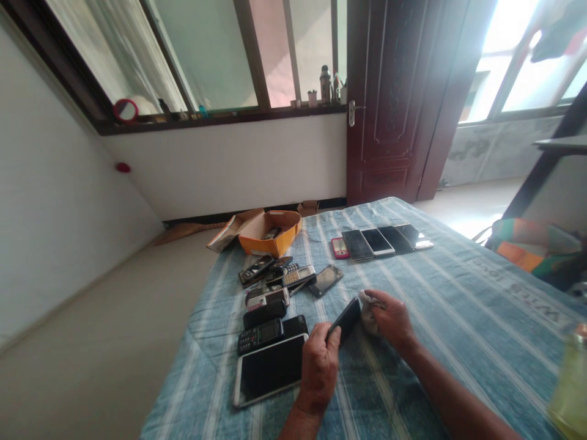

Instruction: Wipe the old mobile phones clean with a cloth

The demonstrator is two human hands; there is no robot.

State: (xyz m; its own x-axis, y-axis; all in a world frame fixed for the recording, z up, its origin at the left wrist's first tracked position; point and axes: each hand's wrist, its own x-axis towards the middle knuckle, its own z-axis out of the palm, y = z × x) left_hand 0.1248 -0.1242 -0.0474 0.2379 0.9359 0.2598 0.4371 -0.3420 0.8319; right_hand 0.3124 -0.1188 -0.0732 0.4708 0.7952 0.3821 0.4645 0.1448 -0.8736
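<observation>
A dark mobile phone (pixel 347 319) is gripped at its near end by my left hand (pixel 321 357), tilted above the cloth. My right hand (pixel 393 318) pinches a crumpled white cloth (pixel 369 313) close beside the phone's far end; whether they touch I cannot tell. Just left of my left hand lies a white-framed tablet (pixel 271 371) with a dark screen. Behind it a black keypad phone (pixel 260 335) and several other old phones lie in a loose pile, among them a silver keypad phone (pixel 298 276). A grey smartphone (pixel 327 280) rests to the right of the pile.
A blue striped cloth (pixel 440 342) covers the table. An orange box (pixel 274 238) with its flap open holds a phone. Farther right, a small red phone (pixel 340 247) lies beside a row of smartphones (pixel 376 241). A bottle of yellowish liquid (pixel 571 385) stands at the right edge.
</observation>
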